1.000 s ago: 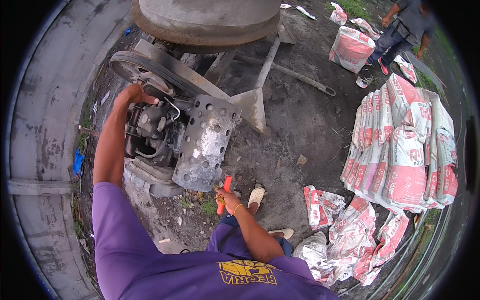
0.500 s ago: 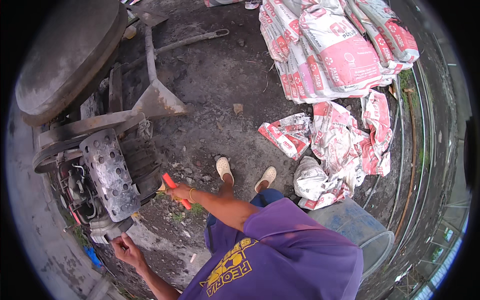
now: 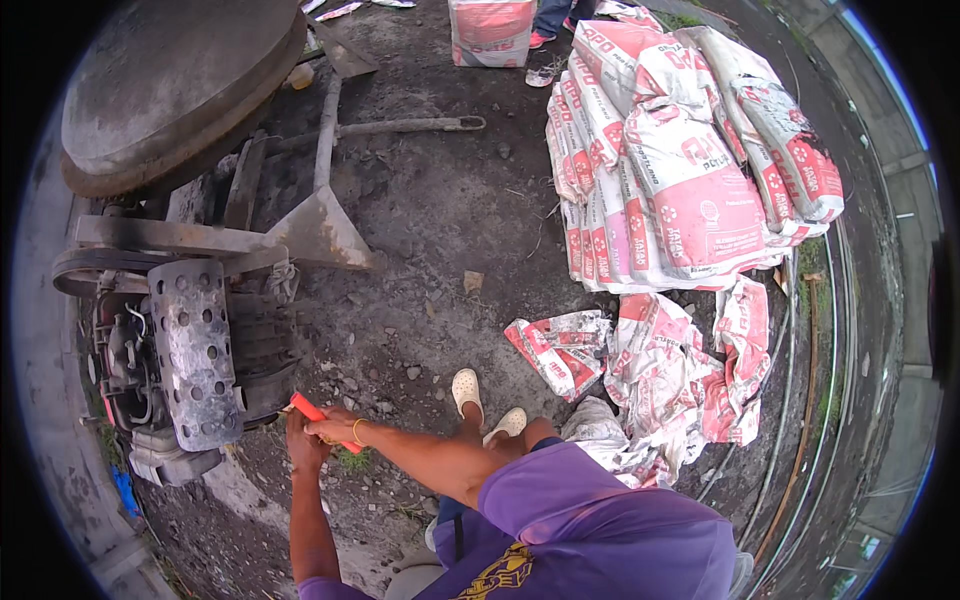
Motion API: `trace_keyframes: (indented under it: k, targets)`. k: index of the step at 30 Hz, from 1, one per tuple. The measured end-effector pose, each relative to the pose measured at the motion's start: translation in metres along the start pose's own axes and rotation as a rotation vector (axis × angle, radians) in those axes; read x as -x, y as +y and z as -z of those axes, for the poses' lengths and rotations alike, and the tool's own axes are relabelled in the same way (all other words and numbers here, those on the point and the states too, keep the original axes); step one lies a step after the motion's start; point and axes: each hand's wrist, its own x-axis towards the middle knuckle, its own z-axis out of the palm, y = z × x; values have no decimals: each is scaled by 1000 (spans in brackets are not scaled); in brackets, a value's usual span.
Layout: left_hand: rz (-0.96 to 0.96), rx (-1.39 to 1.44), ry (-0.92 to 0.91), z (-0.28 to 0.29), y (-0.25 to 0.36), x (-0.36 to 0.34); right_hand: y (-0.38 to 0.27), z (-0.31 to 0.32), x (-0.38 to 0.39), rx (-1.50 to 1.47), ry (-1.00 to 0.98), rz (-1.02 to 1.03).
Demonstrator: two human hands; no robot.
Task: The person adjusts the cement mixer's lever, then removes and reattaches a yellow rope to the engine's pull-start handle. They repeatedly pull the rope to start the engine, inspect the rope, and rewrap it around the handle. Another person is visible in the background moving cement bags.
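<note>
My right hand (image 3: 338, 425), with a yellow band at its wrist, is wrapped round a bright orange tube (image 3: 307, 406). My left hand (image 3: 306, 446) is raised right beside it, fingers curled at the tube's left end; what they grip there is hidden. A small tan piece (image 3: 287, 409) shows at that end. Both hands are just in front of a small engine (image 3: 130, 370) with a perforated metal cover (image 3: 195, 350), close to its near right corner. The engine is mounted on the frame of a concrete mixer.
The mixer's large drum (image 3: 180, 85) and its steel frame (image 3: 320, 230) stand at the far left. Stacked cement sacks (image 3: 690, 200) rise at the right, with crumpled empty sacks (image 3: 660, 380) before them. Another sack (image 3: 490, 35) and a person's legs (image 3: 552, 18) are at the back.
My left hand has left the engine's near end and come over to the right hand and the orange tube. The tube has shifted slightly left and nearer. My view has also shifted.
</note>
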Motion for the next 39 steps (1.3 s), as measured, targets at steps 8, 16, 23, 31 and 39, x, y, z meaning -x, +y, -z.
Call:
trace_keyframes:
  k: [8, 16, 23, 31, 39]
  targets:
    - [57, -267, -578, 0, -78, -21, 5, -11, -9, -63, -138, -67]
    - [124, -207, -499, -11, -85, -13, -17, 2, -19, -16, -309, -131]
    - [248, 77, -412, -70, -117, -18, 0, 31, -21, 159, -232, -28]
    - [-77, -408, -42, -152, 53, -9, 97, 199, 86, -116, -199, 189]
    - [-586, 153, -175, -404, 856, 9, 54, 547, 872, -763, 688, 440]
